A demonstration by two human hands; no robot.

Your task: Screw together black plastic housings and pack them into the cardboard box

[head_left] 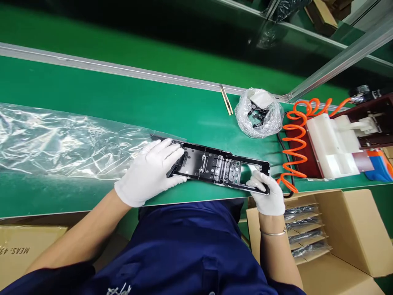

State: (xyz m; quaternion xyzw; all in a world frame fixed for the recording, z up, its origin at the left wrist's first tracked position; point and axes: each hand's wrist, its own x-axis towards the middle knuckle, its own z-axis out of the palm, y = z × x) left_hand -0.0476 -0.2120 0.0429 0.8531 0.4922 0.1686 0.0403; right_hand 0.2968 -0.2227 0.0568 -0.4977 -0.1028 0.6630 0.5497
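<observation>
A long black plastic housing (199,164) lies across the green bench near its front edge, its ribbed inside facing up. My left hand (153,168), in a white glove, grips the left end, fingers laid over it and thumb along the near side. At the right end, beside a rectangular opening, my gloved right hand (265,190) is closed around the frame with its fingers curled. A clear plastic bag (67,143) stretches left from the housing. Its edge by my left hand is partly hidden, so I cannot tell how far it covers the housing.
Beyond the housing sit a clear bag of small black parts (259,112) and tweezers (226,100). An orange coiled hose (293,151) runs beside a machine with a white block (333,141). Below right stands an open divided carton (344,229); another carton (30,254) is lower left.
</observation>
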